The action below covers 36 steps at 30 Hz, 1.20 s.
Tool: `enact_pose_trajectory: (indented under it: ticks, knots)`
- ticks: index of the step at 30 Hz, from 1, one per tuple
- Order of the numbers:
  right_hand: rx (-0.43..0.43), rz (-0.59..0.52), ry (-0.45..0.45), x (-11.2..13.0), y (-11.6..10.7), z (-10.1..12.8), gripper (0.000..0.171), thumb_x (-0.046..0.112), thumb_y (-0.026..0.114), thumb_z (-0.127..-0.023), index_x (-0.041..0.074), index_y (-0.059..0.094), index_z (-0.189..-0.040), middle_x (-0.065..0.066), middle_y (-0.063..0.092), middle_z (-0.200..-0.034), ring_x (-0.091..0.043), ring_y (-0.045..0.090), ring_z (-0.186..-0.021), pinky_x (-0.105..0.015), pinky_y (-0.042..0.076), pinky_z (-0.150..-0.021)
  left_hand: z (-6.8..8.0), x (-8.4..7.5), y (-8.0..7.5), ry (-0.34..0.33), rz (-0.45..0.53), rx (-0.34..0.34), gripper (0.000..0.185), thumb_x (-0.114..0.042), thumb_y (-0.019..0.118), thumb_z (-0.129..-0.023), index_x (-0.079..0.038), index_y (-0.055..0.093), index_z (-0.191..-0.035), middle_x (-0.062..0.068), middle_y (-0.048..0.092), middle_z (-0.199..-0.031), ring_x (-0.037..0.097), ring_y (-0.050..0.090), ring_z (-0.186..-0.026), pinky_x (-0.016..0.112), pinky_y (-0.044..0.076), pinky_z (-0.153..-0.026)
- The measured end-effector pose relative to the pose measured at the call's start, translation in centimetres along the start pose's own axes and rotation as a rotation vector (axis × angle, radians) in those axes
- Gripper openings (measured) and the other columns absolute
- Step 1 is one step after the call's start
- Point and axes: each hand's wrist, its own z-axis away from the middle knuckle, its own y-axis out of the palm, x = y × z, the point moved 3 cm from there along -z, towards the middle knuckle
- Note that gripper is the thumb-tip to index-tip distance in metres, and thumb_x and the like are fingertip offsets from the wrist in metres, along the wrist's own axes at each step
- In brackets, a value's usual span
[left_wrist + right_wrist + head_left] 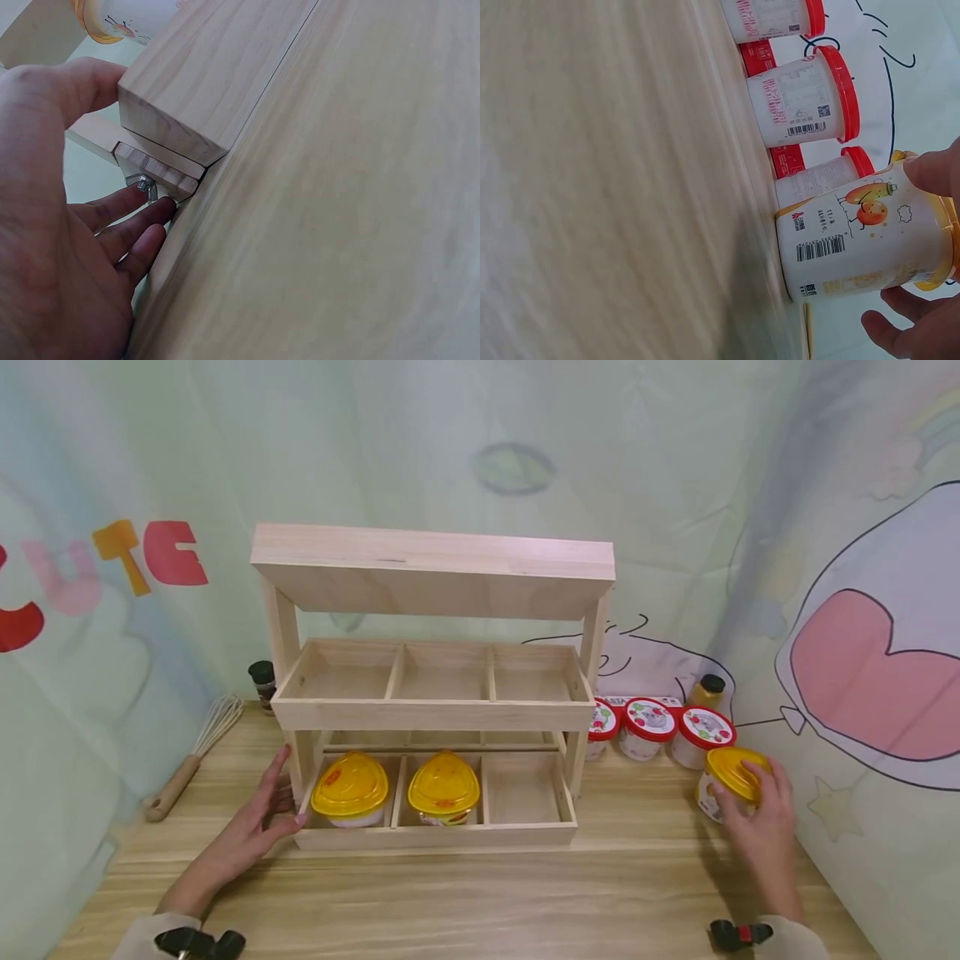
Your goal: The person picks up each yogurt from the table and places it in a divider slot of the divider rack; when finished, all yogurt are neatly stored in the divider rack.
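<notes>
We judged the yellow-lidded cup (731,783) a light, stiff plastic tub, smooth-sided and probably a little slippery, with a snap lid that might pop or flex if squeezed hard; the safest hold seemed to be around the rim and upper wall, fingers spread over the lid, much as our right hand (761,827) took it. That hand was curled over the cup's top, thumb and fingers around the yellow lid, with the cup standing on the bench (480,893) directly beneath the palm. The cup itself was white-walled, printed with a small orange cartoon fruit and a barcode, capped in bright yellow. Just beyond our right hand, towards the wall, stood three red-lidded cups (651,727) in a row, nearly touching each other. Our left hand (258,822) lay open, fingers straight, pressed against the near left corner of the wooden rack (435,714); the left wrist view showed the fingertips at a bolt under that corner. Between our hands, the rack's lower tray held two similar yellow-lidded tubs (397,789), its third compartment on the side of our right hand bare.
</notes>
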Motion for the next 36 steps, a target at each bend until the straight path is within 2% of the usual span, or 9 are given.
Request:
enact_pose_trajectory:
  ticks: [7,18,25,36]
  knots:
    - [-0.010,-0.011,0.004,0.2,0.2,-0.1,0.062,0.020,0.067,-0.104,0.000,0.044,-0.159,-0.020,0.016,-0.180,-0.052,0.021,-0.162,-0.072,0.022,-0.130,-0.1,0.0,-0.1,-0.017,-0.009,0.001,0.113,0.001,0.073,-0.095,-0.022,-0.004,-0.175,0.045,0.051,-0.146,-0.015,0.057,-0.116,0.006,0.048,-0.093]
    - [-0.034,-0.013,0.027,0.5,0.3,0.1,0.064,0.025,0.065,-0.106,0.003,0.043,-0.161,-0.018,0.015,-0.181,-0.051,0.020,-0.163,-0.072,0.022,-0.129,-0.1,0.0,-0.1,-0.001,-0.009,0.005,0.113,0.002,0.073,-0.095,-0.021,-0.003,-0.175,0.045,0.052,-0.145,-0.015,0.057,-0.116,0.006,0.048,-0.094]
    - [-0.074,-0.033,-0.023,1.6,-0.2,0.2,0.062,0.022,0.069,-0.103,0.004,0.048,-0.158,-0.018,0.021,-0.179,-0.049,0.025,-0.161,-0.070,0.033,-0.125,0.0,0.0,0.0,0.010,0.004,0.002,0.113,0.003,0.073,-0.094,-0.020,-0.003,-0.175,0.046,0.052,-0.145,-0.015,0.057,-0.117,0.005,0.047,-0.094]
    - [-0.067,-0.040,-0.050,4.1,-1.1,1.4,0.062,0.021,0.070,-0.102,0.006,0.049,-0.158,-0.015,0.023,-0.179,-0.048,0.029,-0.160,-0.071,0.039,-0.120,-0.1,-0.1,0.0,0.021,0.011,-0.003,0.113,0.004,0.073,-0.093,-0.019,-0.002,-0.175,0.046,0.052,-0.144,-0.015,0.058,-0.116,0.004,0.047,-0.094]
